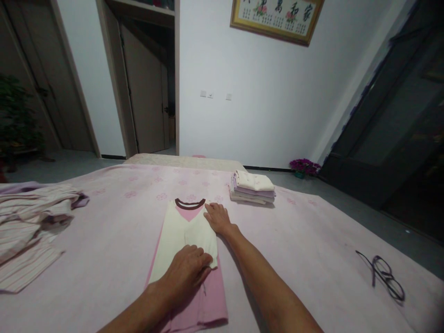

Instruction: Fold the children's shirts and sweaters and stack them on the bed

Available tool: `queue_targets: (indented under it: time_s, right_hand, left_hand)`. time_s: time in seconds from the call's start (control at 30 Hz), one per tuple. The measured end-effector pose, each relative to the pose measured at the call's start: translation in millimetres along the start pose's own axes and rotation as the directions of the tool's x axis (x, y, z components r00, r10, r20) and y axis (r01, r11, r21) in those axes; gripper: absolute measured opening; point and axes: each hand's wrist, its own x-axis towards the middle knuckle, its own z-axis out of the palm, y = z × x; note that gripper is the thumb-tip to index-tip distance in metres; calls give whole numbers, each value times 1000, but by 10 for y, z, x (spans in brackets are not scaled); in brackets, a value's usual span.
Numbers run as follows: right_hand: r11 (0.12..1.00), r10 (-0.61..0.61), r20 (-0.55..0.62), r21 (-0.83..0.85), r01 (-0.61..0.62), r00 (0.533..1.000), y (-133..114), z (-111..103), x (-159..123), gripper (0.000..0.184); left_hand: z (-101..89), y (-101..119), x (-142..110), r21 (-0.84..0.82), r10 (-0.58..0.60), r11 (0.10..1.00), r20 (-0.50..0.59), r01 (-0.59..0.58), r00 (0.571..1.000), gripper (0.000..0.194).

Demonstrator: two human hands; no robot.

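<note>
A cream and pink shirt (182, 233) with a dark brown collar lies on the pink bedspread (114, 240), its sides folded inward into a long strip. My left hand (185, 273) rests palm down on the lower part of the cream panel, fingers slightly curled over its edge. My right hand (218, 217) lies flat on the shirt's upper right edge near the collar, fingers stretched out. Neither hand lifts the cloth.
A stack of folded cream and lilac clothes (252, 187) sits beyond the shirt. A heap of striped unfolded clothes (31, 226) lies at the left. A pair of glasses (385, 275) rests at the bed's right. Doors, a white wall and a flower pot (304, 166) stand behind.
</note>
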Motion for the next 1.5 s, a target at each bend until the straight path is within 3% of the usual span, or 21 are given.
queue_targets:
  time_s: [0.17,0.3,0.4,0.57,0.77,0.9,1.5]
  right_hand:
    - [996,86,17,29,-86,996,-36,-38,-60,54]
    - [987,110,25,115,-112,994,-162,-82,-214,60]
    - [988,70,9,134,-71,997,-290,-62,-420,61]
    - [994,-85,46,72,81,995,-387,-14,-830,62]
    - [988,-155,126,41,151,980,-370,-195,-1128,62]
    - [969,-244,137,71,236,960,-433,-202,-1272,60]
    - [979,-201,48,26,200,978,-498,-105,-1355,56]
  left_hand:
    - [-93,21,7,-23,-16,1000,54,17,998,36]
    - [-93,-48,85,-11,-130,991,-41,130,991,37]
    - [23,-160,133,80,-161,983,-69,167,984,44]
    - [205,-362,60,148,-234,963,50,225,971,61]
    - [221,-452,-45,138,-209,970,64,199,976,69]
    - [255,-460,-55,149,-197,970,38,190,980,72]
    - [283,-512,-331,124,-151,979,-66,158,986,70]
